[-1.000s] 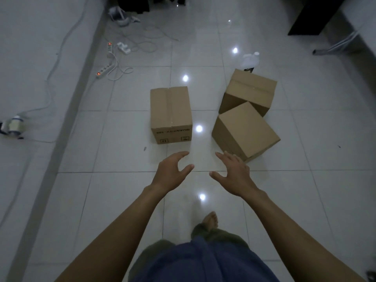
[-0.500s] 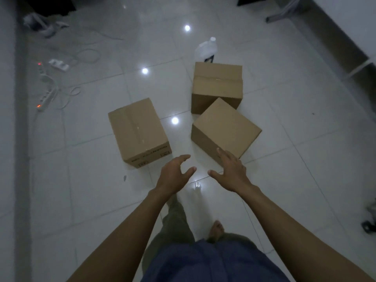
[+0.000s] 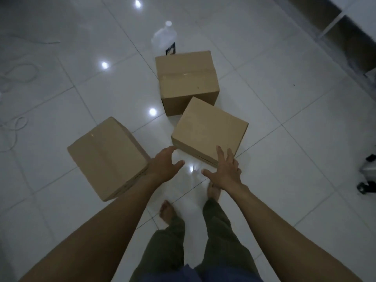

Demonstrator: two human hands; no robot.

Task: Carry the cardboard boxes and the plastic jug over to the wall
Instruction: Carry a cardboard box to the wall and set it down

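Glossy white floor tiles (image 3: 284, 139) fill the frame, in dim light with lamp glints on them. Three cardboard boxes sit on the tiles. The near box (image 3: 209, 129) is at centre, turned diagonal. The far box (image 3: 187, 78) is just behind it with a taped top, and the two look to be touching at a corner. The left box (image 3: 107, 157) sits centre-left, apart from both. The plastic jug (image 3: 164, 36) stands upright and capped at top centre, just behind the far box. Nothing is at a wall, so I judge the task barely started.

The left hand (image 3: 162, 169) and right hand (image 3: 225, 171) both reach out, fingers spread, holding nothing. The left hovers by the near box's lower-left corner. The right's fingertips overlap its front edge, but I can't tell if they make contact. I read the spread as set-up to clamp the near box from two sides, since it is the closest one and free to lift. I'd want palms on opposite faces, then a lift clear of the far box.

Loose white cables (image 3: 18, 74) lie at upper left, a trip risk if I carry that way. An open shelf unit (image 3: 345, 21) is in the upper right corner. A dark wheeled thing (image 3: 368, 174) is cut off at the right edge, and I can't identify it. Bare feet (image 3: 167, 210) stand at lower centre, and the glossy tile could be slippery.
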